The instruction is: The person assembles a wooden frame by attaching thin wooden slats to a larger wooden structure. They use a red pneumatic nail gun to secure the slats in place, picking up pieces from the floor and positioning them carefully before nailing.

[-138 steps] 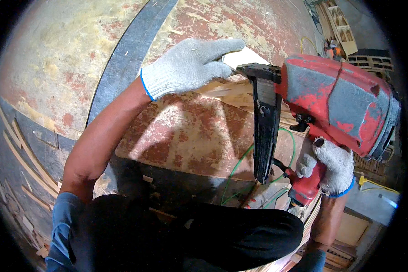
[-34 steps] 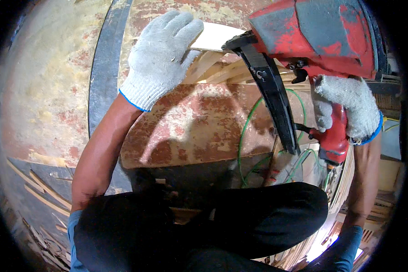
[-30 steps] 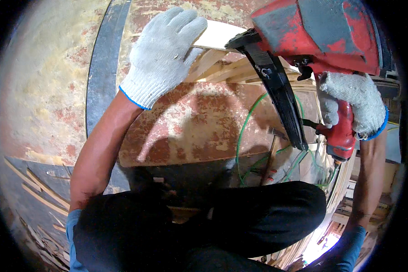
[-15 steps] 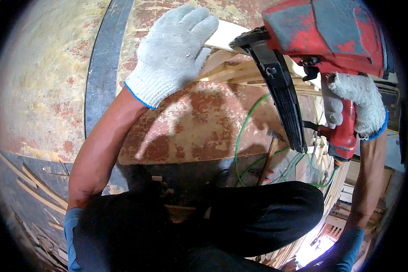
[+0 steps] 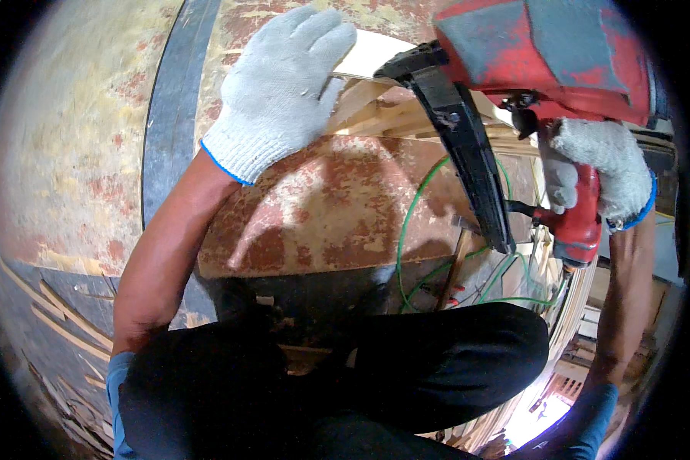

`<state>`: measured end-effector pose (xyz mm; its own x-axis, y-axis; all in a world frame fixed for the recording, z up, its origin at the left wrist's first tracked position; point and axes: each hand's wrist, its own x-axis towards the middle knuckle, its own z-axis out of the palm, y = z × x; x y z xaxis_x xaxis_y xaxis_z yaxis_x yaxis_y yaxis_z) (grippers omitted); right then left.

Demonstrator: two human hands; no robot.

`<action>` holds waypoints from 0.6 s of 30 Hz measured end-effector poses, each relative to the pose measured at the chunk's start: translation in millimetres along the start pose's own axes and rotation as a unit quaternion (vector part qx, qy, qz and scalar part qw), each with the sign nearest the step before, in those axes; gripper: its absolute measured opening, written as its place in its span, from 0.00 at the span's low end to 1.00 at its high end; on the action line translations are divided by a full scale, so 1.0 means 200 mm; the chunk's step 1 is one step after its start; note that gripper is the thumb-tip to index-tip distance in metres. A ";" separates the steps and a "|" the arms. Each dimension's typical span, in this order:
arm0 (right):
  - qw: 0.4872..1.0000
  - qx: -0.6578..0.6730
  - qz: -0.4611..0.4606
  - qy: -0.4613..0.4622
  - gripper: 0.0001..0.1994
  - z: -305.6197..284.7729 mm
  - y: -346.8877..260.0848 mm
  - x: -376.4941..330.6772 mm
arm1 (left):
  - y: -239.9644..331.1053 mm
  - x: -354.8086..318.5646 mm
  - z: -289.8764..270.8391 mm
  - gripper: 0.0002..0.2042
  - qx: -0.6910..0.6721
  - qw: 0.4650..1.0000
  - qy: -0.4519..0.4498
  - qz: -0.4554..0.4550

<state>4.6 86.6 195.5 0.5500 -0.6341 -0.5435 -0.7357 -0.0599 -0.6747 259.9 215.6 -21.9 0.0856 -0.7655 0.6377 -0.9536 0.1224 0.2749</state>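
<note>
Pale wooden strip lies at top centre, its long axis running left to right. Left hand, gloved, presses flat and spread on its left end. Right hand grips the red nail gun, whose nose meets the strip just right of the left hand's fingers.

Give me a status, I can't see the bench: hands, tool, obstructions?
Left hand flat on pale wooden strip. Right hand gripping red nail gun, nose at the strip. Green hose trailing below, clear of the strip.

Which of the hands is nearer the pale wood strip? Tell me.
Left. The left hand lies flat on the pale wood strip; the right hand grips the red nail gun handle, off to its right.
</note>
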 end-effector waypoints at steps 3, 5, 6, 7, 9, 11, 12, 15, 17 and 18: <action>0.999 0.036 -0.018 0.021 0.16 0.00 0.05 -0.04 | -0.01 0.00 -0.01 0.29 0.004 1.000 -0.016 0.003; 0.997 0.075 -0.003 0.032 0.14 -0.02 0.10 -0.07 | 0.00 0.00 -0.02 0.29 0.018 1.000 -0.021 0.005; 0.995 0.088 0.007 0.044 0.13 -0.03 0.13 -0.08 | 0.00 0.00 -0.02 0.29 0.026 0.999 -0.020 0.008; 0.994 0.094 0.005 0.061 0.13 -0.03 0.16 -0.09 | 0.01 0.00 -0.03 0.29 0.046 0.998 -0.037 0.000; 0.986 0.122 0.009 0.113 0.13 -0.05 0.22 -0.12 | 0.01 0.00 -0.04 0.29 0.037 0.999 -0.024 0.013; 0.984 0.134 0.001 0.119 0.12 -0.07 0.28 -0.14 | 0.00 0.02 -0.05 0.29 0.063 0.997 -0.040 0.022; 0.982 0.141 0.003 0.125 0.12 -0.08 0.31 -0.15 | 0.00 0.03 -0.06 0.29 0.089 0.994 -0.055 0.029; 0.982 0.150 0.022 0.114 0.12 -0.10 0.39 -0.16 | 0.04 0.05 -0.10 0.26 0.075 0.996 -0.010 0.049; 0.988 0.127 0.014 0.081 0.13 -0.09 0.43 -0.17 | 0.13 0.04 -0.12 0.22 0.003 0.999 0.049 0.017; 0.986 0.144 0.005 0.086 0.13 -0.09 0.45 -0.17 | 0.19 0.01 -0.15 0.19 -0.015 0.997 0.075 -0.026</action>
<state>-88.0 89.7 161.9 0.4499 -0.7561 -0.4753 -0.5848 0.1529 -0.7967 232.5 236.4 11.5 0.1783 -0.6689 0.7216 -0.9382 0.1056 0.3297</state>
